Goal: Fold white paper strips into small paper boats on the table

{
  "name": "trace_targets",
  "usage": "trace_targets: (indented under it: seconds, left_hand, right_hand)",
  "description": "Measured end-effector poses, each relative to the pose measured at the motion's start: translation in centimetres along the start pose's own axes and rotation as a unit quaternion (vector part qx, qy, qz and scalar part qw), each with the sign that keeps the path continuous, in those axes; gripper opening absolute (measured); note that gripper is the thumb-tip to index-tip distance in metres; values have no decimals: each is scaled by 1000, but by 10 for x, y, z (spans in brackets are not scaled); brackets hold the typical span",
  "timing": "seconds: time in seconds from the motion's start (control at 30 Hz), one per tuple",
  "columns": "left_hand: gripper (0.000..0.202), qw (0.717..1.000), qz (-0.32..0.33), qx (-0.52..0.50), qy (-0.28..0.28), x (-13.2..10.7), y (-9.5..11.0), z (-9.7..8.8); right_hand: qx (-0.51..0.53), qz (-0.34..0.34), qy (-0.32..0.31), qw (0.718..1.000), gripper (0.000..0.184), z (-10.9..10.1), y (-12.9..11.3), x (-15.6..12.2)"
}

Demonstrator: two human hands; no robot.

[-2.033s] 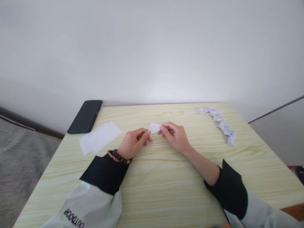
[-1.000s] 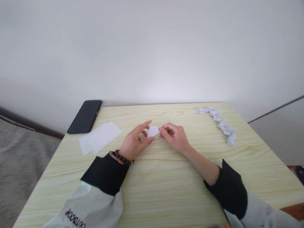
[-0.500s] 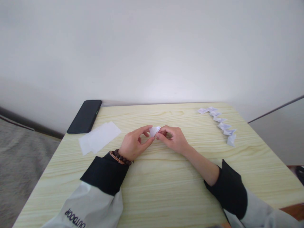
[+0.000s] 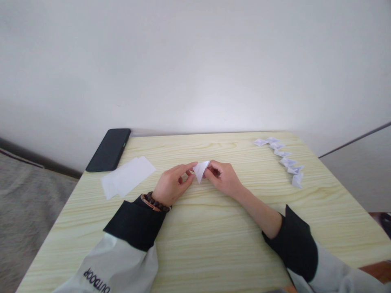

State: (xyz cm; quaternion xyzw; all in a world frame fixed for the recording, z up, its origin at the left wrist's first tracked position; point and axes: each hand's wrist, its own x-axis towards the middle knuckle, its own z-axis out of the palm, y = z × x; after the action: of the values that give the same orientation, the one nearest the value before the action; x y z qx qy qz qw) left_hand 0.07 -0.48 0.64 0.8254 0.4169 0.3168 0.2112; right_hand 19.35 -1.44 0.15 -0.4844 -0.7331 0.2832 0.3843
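Observation:
Between my two hands is a small folded piece of white paper point(image 4: 200, 171), triangular, with one point facing down toward me. My left hand point(image 4: 174, 183) pinches its left corner with thumb and fingers. On the other side, my right hand point(image 4: 224, 177) grips the right edge, its fingertips partly behind the paper. Both hands are just above the middle of the wooden table point(image 4: 210, 244).
Two overlapping white paper sheets point(image 4: 134, 175) lie left of my hands. Behind them is a black phone point(image 4: 109, 149). Along the right side runs a row of several folded white paper pieces point(image 4: 287, 162). A white wall point(image 4: 195, 65) borders the table's far edge.
The folded paper has turned so its triangular face shows more fully, with the point downward. My left thumb has drawn back slightly from its lower edge. Everything else stays put.

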Motion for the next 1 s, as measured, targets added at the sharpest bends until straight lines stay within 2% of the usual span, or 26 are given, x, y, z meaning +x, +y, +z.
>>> trace_targets:
  seconds: [0.13,0.33,0.5,0.63,0.83,1.0]
  left_hand:
    - [27,1000,17,15,20,-1,-6,2]
    - [23,995,71,65,42,-2,-8,2]
    - [20,989,110,89,35,-2,-6,1]
    - [19,988,109,102,24,-2,-4,1]
    - [19,986,111,125,13,-2,-3,0]
    - [18,983,125,129,26,-2,-3,-1]
  right_hand:
    - [-32,-11,-5,999,14,1,1,0]
    - [-24,-18,-21,999,16,1,1,0]
    - [-60,-34,-37,997,15,1,1,1]
    - [-108,-37,-33,993,16,1,1,1]
    - [-110,-45,-26,993,20,2,2,0]
    - [-117,-61,-28,991,22,2,1,0]
